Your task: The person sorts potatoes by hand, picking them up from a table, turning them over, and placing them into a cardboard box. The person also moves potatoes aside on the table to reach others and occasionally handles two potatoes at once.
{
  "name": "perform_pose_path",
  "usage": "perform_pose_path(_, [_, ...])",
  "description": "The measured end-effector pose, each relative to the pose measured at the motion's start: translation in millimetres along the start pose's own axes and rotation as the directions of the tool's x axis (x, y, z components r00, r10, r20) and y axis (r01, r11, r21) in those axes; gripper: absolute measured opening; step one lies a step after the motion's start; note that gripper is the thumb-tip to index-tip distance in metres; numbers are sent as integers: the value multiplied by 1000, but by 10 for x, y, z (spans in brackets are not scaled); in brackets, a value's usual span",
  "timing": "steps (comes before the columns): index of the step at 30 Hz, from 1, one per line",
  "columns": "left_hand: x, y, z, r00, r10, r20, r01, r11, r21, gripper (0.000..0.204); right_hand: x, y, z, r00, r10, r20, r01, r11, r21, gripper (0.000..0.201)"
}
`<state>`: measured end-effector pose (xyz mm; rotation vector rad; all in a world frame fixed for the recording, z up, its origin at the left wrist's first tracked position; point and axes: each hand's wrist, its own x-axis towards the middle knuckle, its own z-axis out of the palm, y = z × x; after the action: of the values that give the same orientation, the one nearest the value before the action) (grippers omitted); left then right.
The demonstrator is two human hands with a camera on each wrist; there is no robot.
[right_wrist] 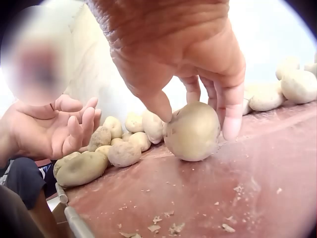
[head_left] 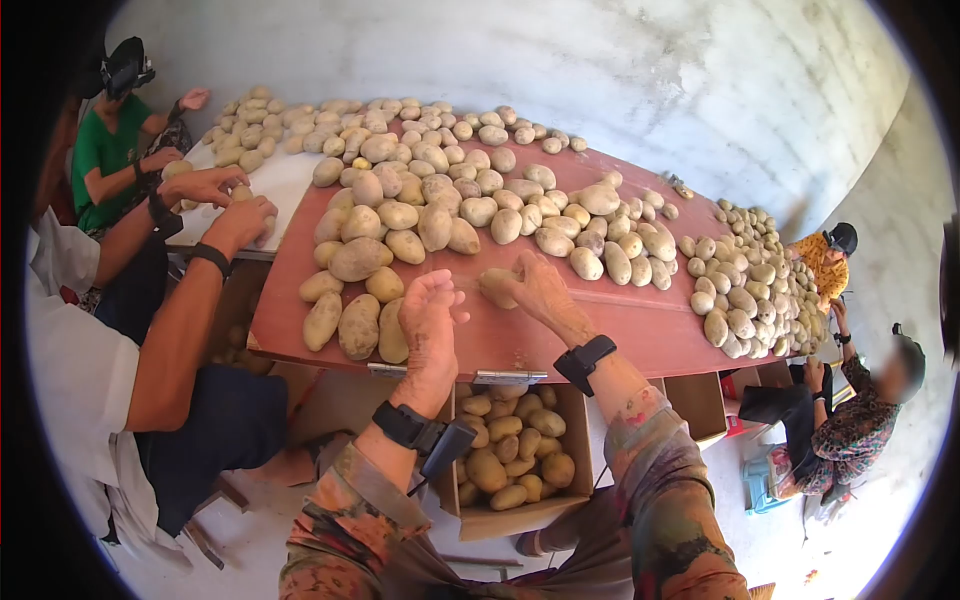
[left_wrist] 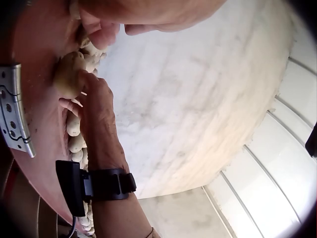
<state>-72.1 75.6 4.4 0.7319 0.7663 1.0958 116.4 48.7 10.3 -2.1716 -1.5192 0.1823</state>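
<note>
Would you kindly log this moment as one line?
right hand: grips potato on red table | left hand: open, empty | box: below

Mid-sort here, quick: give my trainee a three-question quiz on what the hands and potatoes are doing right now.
1. True or false: the left hand holds a potato.
2. The right hand grips: A) a potato B) a hinge C) a box flap
3. Fill in: below the table edge, a cardboard ___ holds potatoes.

Key: 1 false; it is raised, fingers loosely curled, holding nothing. 2 A. 3 box.
</note>
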Motion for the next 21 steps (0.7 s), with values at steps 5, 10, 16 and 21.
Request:
perform_pose_path(5, [-137,-154,91,923,-222,315,186,973,140,18,-114,41,5,990,-24,142,20,999,28,44])
perform_pose_path(10, [-130,-206,140,911,-201,359,143,973,182,15,-259,-17,28,986,-43,161,35,998,52,46])
perform_pose_path(16, [-43,-145,78,939,-158,306,112,980,165,16,-514,-16,-62,995,-47,87,35,991,126,50])
perform_pose_path(21, [49,-40,4,958,-117,262,76,984,163,18,-840,-90,-253,986,117,117,-151,923,355,57])
